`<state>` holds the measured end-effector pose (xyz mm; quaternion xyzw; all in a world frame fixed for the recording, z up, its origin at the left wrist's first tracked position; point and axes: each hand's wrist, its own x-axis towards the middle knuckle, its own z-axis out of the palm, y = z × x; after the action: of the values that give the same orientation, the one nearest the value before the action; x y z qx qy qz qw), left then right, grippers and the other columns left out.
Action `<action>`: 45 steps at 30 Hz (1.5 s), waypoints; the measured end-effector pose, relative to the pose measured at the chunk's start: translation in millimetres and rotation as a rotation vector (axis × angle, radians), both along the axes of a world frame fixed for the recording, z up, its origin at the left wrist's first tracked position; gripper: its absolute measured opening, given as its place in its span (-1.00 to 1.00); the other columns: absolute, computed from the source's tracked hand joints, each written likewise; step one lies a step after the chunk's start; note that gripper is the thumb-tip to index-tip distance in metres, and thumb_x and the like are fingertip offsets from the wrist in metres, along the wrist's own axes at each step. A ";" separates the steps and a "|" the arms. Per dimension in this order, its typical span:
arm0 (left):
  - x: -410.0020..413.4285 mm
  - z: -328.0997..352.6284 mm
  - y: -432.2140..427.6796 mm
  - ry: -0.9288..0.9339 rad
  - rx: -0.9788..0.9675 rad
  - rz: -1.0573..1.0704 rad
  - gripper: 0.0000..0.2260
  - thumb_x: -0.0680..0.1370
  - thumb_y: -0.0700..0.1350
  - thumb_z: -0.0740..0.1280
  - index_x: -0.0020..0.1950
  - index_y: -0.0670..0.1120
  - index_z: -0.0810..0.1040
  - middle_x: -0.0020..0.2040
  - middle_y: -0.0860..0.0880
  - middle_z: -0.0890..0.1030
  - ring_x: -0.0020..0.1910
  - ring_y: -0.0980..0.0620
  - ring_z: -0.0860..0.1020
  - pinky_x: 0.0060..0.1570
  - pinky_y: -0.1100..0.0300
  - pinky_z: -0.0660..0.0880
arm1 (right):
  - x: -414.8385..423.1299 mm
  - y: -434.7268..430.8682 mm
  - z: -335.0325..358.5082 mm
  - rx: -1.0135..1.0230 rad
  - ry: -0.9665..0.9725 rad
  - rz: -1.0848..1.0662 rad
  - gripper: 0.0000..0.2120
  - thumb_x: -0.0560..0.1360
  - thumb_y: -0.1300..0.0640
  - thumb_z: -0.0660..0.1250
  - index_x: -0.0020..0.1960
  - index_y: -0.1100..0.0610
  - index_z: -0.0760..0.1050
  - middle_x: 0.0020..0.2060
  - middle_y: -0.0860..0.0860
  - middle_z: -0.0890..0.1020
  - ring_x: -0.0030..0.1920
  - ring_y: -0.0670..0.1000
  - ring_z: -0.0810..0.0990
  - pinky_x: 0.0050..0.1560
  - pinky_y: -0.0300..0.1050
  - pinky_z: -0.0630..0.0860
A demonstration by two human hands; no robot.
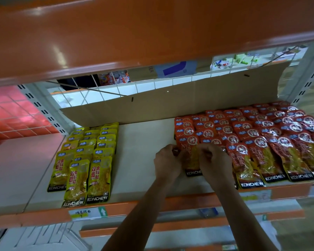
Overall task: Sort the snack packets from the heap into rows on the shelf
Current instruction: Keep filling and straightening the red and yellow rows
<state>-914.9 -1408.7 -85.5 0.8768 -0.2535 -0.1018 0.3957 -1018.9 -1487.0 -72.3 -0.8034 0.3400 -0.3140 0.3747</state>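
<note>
orange front rail (134,207): the glossy orange metal lip of the shelf runs across the near edge, under both bare forearms.
price tag (87,213): a yellow-and-white paper label sits on the rail, below the yellow packets.
pale shelf board (143,142): a flat off-white surface; a bare strip of it lies between the yellow group and the red group.
left hand (168,160): fingers curled, pinching the left edge of the held packet near its top.
right hand (214,160): fingers curled down over the same packet's right side, gripping it.
held packet (191,160): a red-and-yellow foil snack pouch with a black "konchew" band; it lies on the board between the two hands, at the front of the leftmost red row, band toward the rail.
red packets (261,134): matching red foil pouches in overlapping rows, filling the right part of the board from the rail back to the cardboard.
yellow packets (91,156): yellow foil pouches in three overlapping rows on the left, well apart from both hands.
cardboard sheet (170,102): a plain brown panel standing along the back, behind both groups.
wire grid (116,87): white mesh behind the cardboard; the goods beyond it are too blurred to tell.
upper shelf (134,33): a glossy orange board overhead.
</note>
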 end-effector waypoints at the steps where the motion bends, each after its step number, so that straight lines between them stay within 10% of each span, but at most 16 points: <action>1: 1.4 0.7 3.0 -0.005 -0.007 0.007 -0.68 0.54 0.10 0.34 0.20 -0.05 0.58 0.07 0.02 0.66 -0.02 0.10 0.62 -0.06 0.32 0.45 | 3.0 3.3 0.3 -0.018 0.000 0.012 -0.82 0.55 0.28 0.27 0.06 0.14 0.61 -0.03 -0.01 0.65 -0.16 -0.23 0.51 -0.17 -0.45 0.35; 18: 99.3 28.7 153.3 -0.473 0.101 0.144 -0.75 0.50 -0.10 0.34 0.15 -0.15 0.57 0.08 -0.14 0.60 0.13 -0.19 0.48 0.04 0.02 0.43 | 134.2 138.0 12.3 -0.207 0.156 0.359 -0.65 0.50 0.23 0.29 0.28 0.13 0.50 0.24 0.03 0.55 0.31 0.03 0.44 0.28 -0.17 0.32; 36: 318.9 18.6 447.1 -0.443 0.284 0.381 -0.55 0.58 0.07 0.24 0.42 -0.06 0.39 0.37 -0.10 0.45 0.36 -0.14 0.35 0.20 -0.03 0.38 | 376.0 423.8 12.0 -0.252 0.227 0.524 -0.54 0.55 0.16 0.27 0.43 0.07 0.34 0.44 -0.01 0.35 0.45 0.00 0.24 0.43 -0.14 0.18; 40: 354.7 13.7 498.9 -0.373 0.385 0.463 -0.53 0.57 0.12 0.22 0.41 -0.08 0.33 0.38 -0.09 0.37 0.34 -0.13 0.31 0.20 -0.01 0.34 | 415.4 470.0 7.0 -0.256 0.224 0.603 -0.59 0.53 0.20 0.28 0.37 0.11 0.40 0.39 0.04 0.41 0.40 0.02 0.31 0.35 -0.17 0.27; 45: 379.4 12.7 551.3 -0.361 0.411 0.584 -0.62 0.57 0.08 0.22 0.31 -0.10 0.39 0.33 -0.11 0.41 0.31 -0.13 0.35 0.22 0.02 0.36 | 451.3 521.7 11.4 -0.295 0.079 0.761 -0.84 0.36 0.36 0.30 -0.13 0.17 0.58 -0.13 0.14 0.63 -0.08 -0.02 0.45 -0.17 -0.20 0.30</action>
<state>-535.5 -857.4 -72.8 0.9767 -0.0336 0.1221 0.1733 -567.6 -965.3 -60.9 -0.9284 -0.0163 -0.1673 0.3314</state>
